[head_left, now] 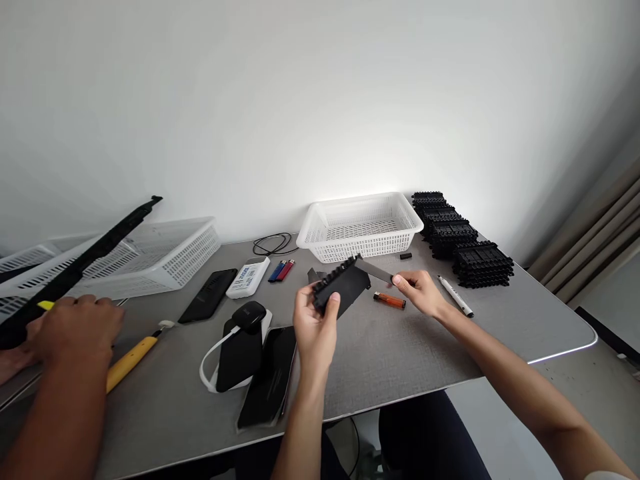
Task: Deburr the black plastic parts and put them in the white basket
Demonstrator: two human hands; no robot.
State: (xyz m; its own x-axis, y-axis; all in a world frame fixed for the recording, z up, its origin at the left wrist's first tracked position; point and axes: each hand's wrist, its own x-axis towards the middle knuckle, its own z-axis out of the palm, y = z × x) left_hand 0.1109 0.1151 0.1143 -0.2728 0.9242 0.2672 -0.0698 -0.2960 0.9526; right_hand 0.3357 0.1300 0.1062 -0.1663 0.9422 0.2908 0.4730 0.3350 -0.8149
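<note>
My left hand [315, 327] grips a flat black plastic part [343, 287] with a toothed top edge, held tilted above the grey table [400, 353]. My right hand [420, 291] pinches a thin grey metal blade [375, 270] whose tip reaches the part's upper right corner. An orange lighter [389, 301] lies on the table between my hands, just below the blade.
A white basket [363, 227] stands behind, with stacks of black parts [457, 240] to its right and a white marker [456, 296] near my right hand. Phones [267, 377], a power bank [240, 347] and more baskets [155, 257] lie left. Another person's hand [75, 327] holds a long black strip [75, 267] beside a yellow-handled tool [131, 360].
</note>
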